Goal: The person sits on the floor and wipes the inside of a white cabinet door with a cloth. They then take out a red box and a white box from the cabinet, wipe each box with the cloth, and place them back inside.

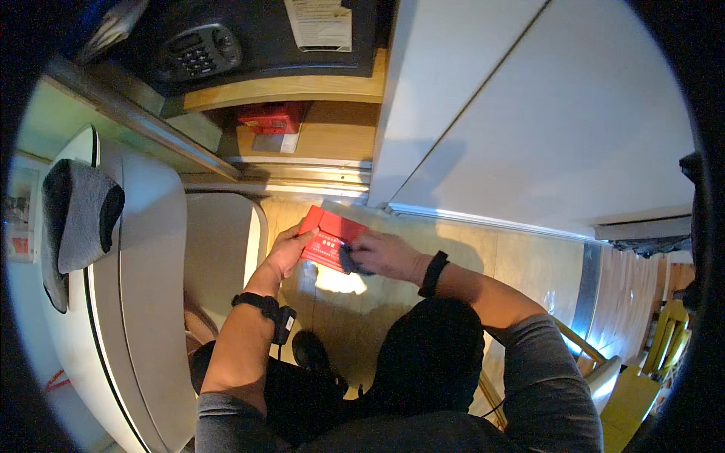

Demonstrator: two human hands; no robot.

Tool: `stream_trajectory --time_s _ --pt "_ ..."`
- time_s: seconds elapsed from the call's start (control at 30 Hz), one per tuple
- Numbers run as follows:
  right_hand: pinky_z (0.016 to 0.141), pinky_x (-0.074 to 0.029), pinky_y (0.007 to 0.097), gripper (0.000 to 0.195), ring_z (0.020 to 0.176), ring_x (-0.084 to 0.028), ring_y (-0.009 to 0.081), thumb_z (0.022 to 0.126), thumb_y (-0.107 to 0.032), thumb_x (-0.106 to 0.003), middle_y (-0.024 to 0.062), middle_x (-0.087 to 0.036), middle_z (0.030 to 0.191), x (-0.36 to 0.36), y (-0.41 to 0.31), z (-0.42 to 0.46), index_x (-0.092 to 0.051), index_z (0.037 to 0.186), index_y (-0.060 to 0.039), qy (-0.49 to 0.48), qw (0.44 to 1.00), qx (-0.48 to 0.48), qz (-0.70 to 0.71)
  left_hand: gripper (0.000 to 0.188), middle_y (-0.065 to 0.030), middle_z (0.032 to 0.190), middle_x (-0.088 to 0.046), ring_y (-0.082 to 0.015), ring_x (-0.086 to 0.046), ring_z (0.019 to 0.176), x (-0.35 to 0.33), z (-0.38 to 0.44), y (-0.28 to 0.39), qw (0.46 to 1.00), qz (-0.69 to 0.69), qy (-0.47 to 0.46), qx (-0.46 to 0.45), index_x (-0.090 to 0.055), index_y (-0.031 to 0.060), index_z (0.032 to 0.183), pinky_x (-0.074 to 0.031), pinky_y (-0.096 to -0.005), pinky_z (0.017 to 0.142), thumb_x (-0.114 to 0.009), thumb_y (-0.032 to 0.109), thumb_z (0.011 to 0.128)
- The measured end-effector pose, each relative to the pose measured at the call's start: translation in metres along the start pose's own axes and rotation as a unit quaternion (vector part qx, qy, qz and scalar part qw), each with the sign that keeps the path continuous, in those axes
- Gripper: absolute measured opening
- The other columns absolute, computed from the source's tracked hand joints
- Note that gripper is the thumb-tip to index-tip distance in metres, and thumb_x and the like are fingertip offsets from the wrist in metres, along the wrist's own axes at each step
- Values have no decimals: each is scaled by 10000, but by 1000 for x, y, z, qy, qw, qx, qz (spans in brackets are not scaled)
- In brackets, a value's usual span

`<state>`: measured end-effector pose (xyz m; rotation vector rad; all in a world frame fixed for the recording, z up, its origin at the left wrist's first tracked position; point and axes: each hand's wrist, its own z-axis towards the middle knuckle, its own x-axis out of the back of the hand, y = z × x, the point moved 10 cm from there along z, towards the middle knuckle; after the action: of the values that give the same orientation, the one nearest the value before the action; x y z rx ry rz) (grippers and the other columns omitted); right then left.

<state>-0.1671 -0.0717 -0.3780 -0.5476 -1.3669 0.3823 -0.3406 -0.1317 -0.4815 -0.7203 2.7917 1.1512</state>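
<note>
In front of me, above the floor, my left hand (pixel 288 249) grips a flat red box (pixel 335 225) by its left edge, thumb on top. The box bears pale writing on the face turned up to me. Bunched in my right hand (pixel 391 255) is a dark cloth (pixel 351 261), which lies against the box's right side. The fingers of that hand are blurred and partly hide the box and the cloth.
A desk telephone (pixel 204 52) and a printed paper (pixel 322 25) lie on the dark desktop. Below, a wooden shelf (pixel 340 133) holds another red box (pixel 274 118). White panels (pixel 538 130) stand right; at left, a grey cloth (pixel 88 215) hangs over a pale curved piece. Yellow furniture (pixel 628 405) is lower right.
</note>
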Motion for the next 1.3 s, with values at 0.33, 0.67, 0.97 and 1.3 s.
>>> stream_trajectory --time_s 0.33,0.67,0.97,1.3 --pt "848 -567 388 249 1079 -614 299 879 -155 -671 102 -599 1130 35 11 2 -654 1113 -71 101 994 -43 9 479 -45 1179 -713 -144 -682 1014 4 -1 -1 1000 -12 -2 -3 -610 61 1358 -545 -305 886 -745 272 950" --pt "857 -585 385 209 1065 -632 282 895 -155 -610 89 -585 1121 37 -9 29 -617 1090 -80 -80 994 7 -70 523 -74 1234 -701 -176 -682 1075 -11 14 42 985 155 -82 5 -572 64 1399 -575 -321 904 -702 334 970" --pt "932 -539 405 311 1147 -577 287 864 -170 -598 88 -565 1160 -5 -34 82 -597 1161 -78 -98 980 62 -159 434 -64 1252 -690 -199 -671 1097 -9 41 25 982 90 -160 47 -606 120 1356 -571 -374 895 -653 359 997" --pt "988 -503 398 373 1153 -562 265 855 -156 -573 60 -565 1166 5 -25 84 -579 1225 -106 -102 981 68 -148 415 -69 1264 -675 -239 -670 1083 -16 28 39 969 129 -205 56 -641 132 1301 -584 -478 843 -670 378 967"
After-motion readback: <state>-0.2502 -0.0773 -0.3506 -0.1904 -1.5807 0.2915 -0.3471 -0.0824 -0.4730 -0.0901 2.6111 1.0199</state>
